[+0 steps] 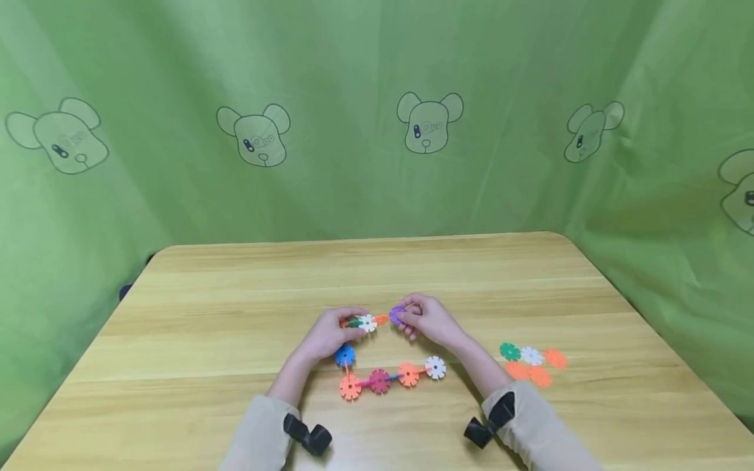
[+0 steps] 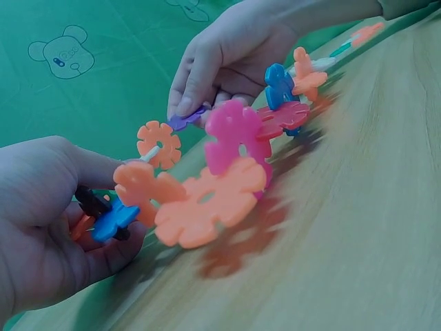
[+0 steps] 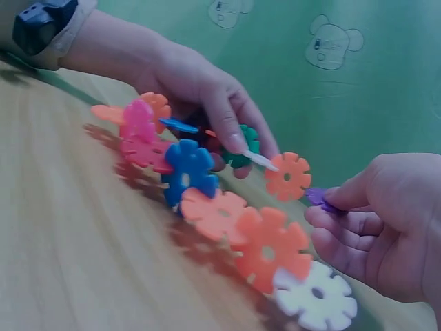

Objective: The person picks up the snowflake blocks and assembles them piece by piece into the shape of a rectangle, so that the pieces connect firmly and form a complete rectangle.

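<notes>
A chain of notched plastic snowflake discs curves over the table, with a blue disc (image 1: 345,355), an orange disc (image 1: 350,387), a dark pink disc (image 1: 379,381) and a white end disc (image 1: 436,367) showing from above. My left hand (image 1: 330,335) grips the chain's far part, around a green disc (image 3: 242,146) and a white disc (image 1: 368,323). At that end stands an orange disc (image 3: 288,177) on edge. Between thumb and fingers my right hand (image 1: 429,320) pinches a purple disc (image 1: 396,316). Its edge is close to the orange disc; whether they are joined I cannot tell.
Loose discs lie on the wooden table (image 1: 235,281) right of my right forearm: a green disc (image 1: 510,352), a white disc (image 1: 531,356) and several orange ones, among them one orange disc (image 1: 555,358). A green curtain (image 1: 341,190) hangs behind the table's far edge.
</notes>
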The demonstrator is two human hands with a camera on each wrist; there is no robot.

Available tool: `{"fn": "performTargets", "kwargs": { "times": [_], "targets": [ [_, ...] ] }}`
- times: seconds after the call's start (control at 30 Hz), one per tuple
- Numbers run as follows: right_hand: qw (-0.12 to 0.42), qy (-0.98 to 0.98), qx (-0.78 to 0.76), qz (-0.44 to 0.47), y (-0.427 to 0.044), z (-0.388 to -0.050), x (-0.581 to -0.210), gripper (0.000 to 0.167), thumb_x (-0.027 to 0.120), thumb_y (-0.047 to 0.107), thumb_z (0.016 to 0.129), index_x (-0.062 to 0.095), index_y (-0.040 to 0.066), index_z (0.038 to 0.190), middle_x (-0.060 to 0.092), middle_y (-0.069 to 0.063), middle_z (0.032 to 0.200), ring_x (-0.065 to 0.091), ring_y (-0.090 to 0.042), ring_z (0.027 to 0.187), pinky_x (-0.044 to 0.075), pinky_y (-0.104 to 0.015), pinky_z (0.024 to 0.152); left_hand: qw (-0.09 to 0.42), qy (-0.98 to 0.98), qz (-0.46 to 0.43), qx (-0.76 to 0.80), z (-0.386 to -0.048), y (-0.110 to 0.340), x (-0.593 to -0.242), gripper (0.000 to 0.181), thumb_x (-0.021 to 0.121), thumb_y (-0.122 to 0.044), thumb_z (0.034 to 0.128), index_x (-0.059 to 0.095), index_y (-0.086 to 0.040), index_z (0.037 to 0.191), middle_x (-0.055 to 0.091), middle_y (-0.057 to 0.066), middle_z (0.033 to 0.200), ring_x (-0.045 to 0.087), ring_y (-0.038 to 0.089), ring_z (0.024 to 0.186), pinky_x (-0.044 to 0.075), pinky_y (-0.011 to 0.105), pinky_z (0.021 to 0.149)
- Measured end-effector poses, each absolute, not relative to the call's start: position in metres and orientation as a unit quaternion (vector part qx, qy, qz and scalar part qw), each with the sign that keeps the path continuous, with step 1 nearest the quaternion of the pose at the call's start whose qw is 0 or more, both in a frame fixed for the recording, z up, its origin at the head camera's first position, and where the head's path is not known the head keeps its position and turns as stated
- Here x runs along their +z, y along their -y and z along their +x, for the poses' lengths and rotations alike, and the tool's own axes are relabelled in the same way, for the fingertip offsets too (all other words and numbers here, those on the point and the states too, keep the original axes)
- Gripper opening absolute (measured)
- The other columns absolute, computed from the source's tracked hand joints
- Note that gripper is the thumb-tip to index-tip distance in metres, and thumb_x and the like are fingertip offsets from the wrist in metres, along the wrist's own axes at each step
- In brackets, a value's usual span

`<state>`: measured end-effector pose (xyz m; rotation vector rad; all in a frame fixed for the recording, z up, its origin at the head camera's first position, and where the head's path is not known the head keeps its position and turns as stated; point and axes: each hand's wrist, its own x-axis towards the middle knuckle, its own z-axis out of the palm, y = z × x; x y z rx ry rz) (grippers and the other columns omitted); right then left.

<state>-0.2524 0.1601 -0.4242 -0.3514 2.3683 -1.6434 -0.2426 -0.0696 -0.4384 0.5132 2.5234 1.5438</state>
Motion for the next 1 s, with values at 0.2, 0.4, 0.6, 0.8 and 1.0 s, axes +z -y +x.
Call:
{"fn": "performTargets", "kwargs": {
  "times": [0.2, 0.4, 0.6, 0.8, 1.0],
  "targets": [
    [0.118, -0.808, -0.565, -0.114, -0.158, -0.251, -0.427, 0.027, 0.059, 0.005, 0.088, 0.054, -0.009, 0.111, 0.064, -0.016, 0.08, 0.058, -0.017, 0.061, 0.053, -0.03, 0.056, 0.07, -0.839, 0.173, 0.511, -0.243, 0.069, -0.438, 0.031, 0.068, -0.014, 0.0834, 0.065, -0.011, 0.115, 0.059, 0.011, 0.12, 0.051, 0.029, 0.113, 0.039, 0.046, 0.095],
    [0.126, -0.794, -0.583, -0.119, -0.156, -0.252, -0.429, 0.026, 0.058, 0.004, 0.089, 0.052, -0.01, 0.11, 0.063, -0.018, 0.082, 0.059, -0.018, 0.063, 0.054, -0.032, 0.059, 0.069, -0.838, 0.176, 0.511, -0.243, 0.069, -0.439, 0.031, 0.068, -0.015, 0.0838, 0.065, -0.011, 0.114, 0.06, 0.011, 0.119, 0.053, 0.027, 0.109, 0.041, 0.046, 0.092],
    [0.128, -0.785, -0.595, -0.116, -0.152, -0.25, -0.43, 0.023, 0.055, 0.001, 0.09, 0.05, -0.01, 0.109, 0.062, -0.019, 0.078, 0.059, -0.017, 0.06, 0.054, -0.032, 0.057, 0.068, -0.837, 0.175, 0.514, -0.242, 0.068, -0.437, 0.032, 0.068, -0.014, 0.0835, 0.065, -0.01, 0.115, 0.06, 0.011, 0.118, 0.054, 0.026, 0.107, 0.042, 0.044, 0.09],
    [0.117, -0.768, -0.622, -0.099, -0.148, -0.245, -0.43, 0.019, 0.054, -0.001, 0.09, 0.049, -0.01, 0.106, 0.062, -0.022, 0.079, 0.058, -0.016, 0.058, 0.053, -0.029, 0.055, 0.068, -0.838, 0.182, 0.51, -0.241, 0.067, -0.435, 0.031, 0.066, -0.012, 0.0847, 0.065, -0.008, 0.115, 0.061, 0.012, 0.119, 0.053, 0.028, 0.112, 0.041, 0.044, 0.094],
    [0.11, -0.758, -0.636, -0.091, -0.146, -0.241, -0.43, 0.019, 0.055, 0.0, 0.089, 0.05, -0.01, 0.105, 0.062, -0.023, 0.08, 0.058, -0.016, 0.06, 0.053, -0.029, 0.056, 0.069, -0.843, 0.195, 0.497, -0.24, 0.067, -0.437, 0.03, 0.066, -0.013, 0.0849, 0.065, -0.007, 0.115, 0.062, 0.011, 0.117, 0.054, 0.027, 0.11, 0.043, 0.043, 0.092]
  ]
}}
